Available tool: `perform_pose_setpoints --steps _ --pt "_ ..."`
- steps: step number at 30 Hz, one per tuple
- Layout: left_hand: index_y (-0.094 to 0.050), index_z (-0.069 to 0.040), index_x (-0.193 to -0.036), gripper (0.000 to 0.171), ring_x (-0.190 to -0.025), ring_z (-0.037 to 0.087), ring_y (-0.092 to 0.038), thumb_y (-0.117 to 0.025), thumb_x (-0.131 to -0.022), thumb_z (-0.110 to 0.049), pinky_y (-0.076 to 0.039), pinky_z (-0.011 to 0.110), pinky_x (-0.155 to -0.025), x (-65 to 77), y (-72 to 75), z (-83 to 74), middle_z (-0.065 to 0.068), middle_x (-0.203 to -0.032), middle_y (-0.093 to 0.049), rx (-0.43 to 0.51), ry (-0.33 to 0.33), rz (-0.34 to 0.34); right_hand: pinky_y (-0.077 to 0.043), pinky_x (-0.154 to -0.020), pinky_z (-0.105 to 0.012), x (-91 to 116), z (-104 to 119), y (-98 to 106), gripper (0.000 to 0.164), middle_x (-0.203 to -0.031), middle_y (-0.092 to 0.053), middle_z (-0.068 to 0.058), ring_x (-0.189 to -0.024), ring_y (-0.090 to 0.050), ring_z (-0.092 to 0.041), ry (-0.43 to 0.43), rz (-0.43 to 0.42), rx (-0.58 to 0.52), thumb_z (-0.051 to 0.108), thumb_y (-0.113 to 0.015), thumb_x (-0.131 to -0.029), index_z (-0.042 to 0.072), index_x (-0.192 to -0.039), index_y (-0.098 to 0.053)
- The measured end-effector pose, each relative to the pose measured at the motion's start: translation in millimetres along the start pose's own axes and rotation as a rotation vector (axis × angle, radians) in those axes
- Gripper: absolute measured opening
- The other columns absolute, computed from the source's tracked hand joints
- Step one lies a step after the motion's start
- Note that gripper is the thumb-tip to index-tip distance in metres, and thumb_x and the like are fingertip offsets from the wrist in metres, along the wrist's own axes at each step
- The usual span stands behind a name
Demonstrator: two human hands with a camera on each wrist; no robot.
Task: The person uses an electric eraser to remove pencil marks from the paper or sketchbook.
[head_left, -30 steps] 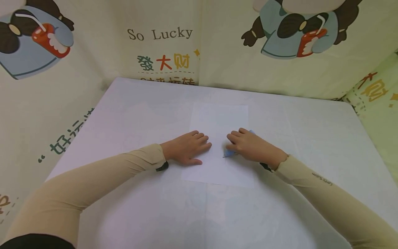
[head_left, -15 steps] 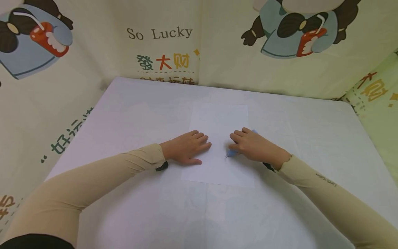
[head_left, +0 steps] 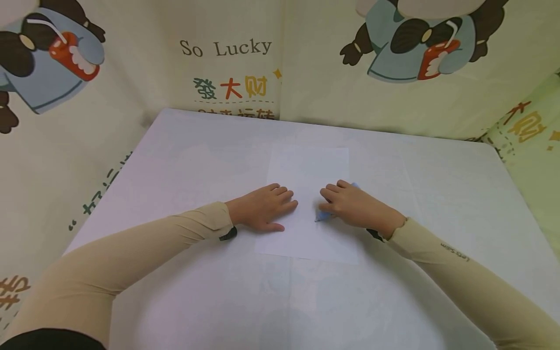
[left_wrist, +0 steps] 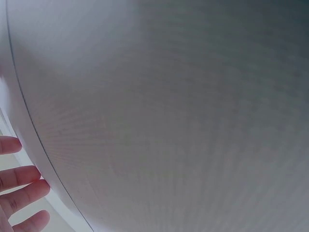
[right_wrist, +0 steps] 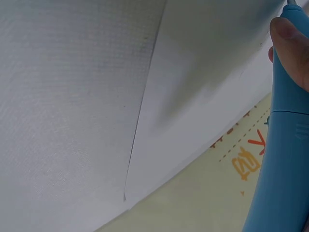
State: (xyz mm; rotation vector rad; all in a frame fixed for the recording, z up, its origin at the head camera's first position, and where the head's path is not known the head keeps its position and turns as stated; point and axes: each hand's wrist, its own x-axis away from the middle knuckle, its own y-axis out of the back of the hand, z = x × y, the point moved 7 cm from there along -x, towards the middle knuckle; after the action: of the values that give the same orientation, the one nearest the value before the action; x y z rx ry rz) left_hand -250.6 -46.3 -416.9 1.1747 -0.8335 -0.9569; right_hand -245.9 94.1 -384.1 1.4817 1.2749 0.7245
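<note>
A white sheet of paper [head_left: 308, 165] lies on the white table. My left hand [head_left: 262, 209] rests palm down over the sheet's left edge, fingers spread; several of its fingertips [left_wrist: 29, 178] show in the left wrist view. Over the right part of the sheet, my right hand [head_left: 352, 204] grips a thick blue pen [right_wrist: 285, 145]. The pen's narrow tip [head_left: 316, 220] points down at the paper near its middle. In the right wrist view the thumb [right_wrist: 289, 43] presses the pen's body near the tip end. The other fingers are mostly hidden there.
The white table [head_left: 192, 146] extends around the sheet on all sides. Pale yellow printed cloth [head_left: 315, 97] hangs along its back and both sides. Each wrist wears a black band, partly hidden under a beige sleeve [head_left: 188, 226].
My right hand with the pen shifts slightly right, then slightly back left, its tip staying near the same spot on the paper. My left hand stays in place.
</note>
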Motion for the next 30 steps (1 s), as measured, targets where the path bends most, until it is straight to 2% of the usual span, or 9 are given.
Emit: perform_pose_setpoints --steps 12,20,30 --pt "-0.046 -0.008 -0.129 0.06 -0.105 0.025 -0.05 -0.048 -0.089 -0.054 -0.039 0.038 -0.098 -0.2 -3.1 0.9 0.009 -0.116 -0.053 0.005 0.01 0.01 -0.03 -0.064 -0.029 9.7 -4.6 0.2 0.018 -0.079 -0.045 -0.003 -0.071 -0.041 -0.018 -0.016 0.011 -0.001 0.01 -0.077 -0.073 0.017 -0.084 -0.065" --pt "-0.046 -0.008 -0.128 0.06 -0.103 0.024 -0.05 -0.047 -0.089 -0.054 -0.039 0.037 -0.096 -0.9 -2.5 0.6 0.009 -0.114 -0.052 0.006 0.006 0.01 -0.031 -0.064 -0.029 3.5 -1.0 1.2 0.016 -0.079 -0.045 -0.003 -0.07 -0.041 -0.017 0.004 -0.025 -0.006 0.008 -0.074 -0.076 0.016 -0.081 -0.062" --pt "-0.047 -0.008 -0.125 0.058 -0.099 0.023 -0.05 -0.049 -0.088 -0.054 -0.04 0.036 -0.092 -0.9 -1.9 0.4 0.008 -0.11 -0.053 -0.003 0.002 -0.019 -0.032 -0.064 -0.029 6.8 -2.4 -1.2 0.017 -0.078 -0.046 -0.003 -0.07 -0.042 -0.018 -0.015 0.018 0.008 0.005 -0.074 -0.076 0.016 -0.083 -0.063"
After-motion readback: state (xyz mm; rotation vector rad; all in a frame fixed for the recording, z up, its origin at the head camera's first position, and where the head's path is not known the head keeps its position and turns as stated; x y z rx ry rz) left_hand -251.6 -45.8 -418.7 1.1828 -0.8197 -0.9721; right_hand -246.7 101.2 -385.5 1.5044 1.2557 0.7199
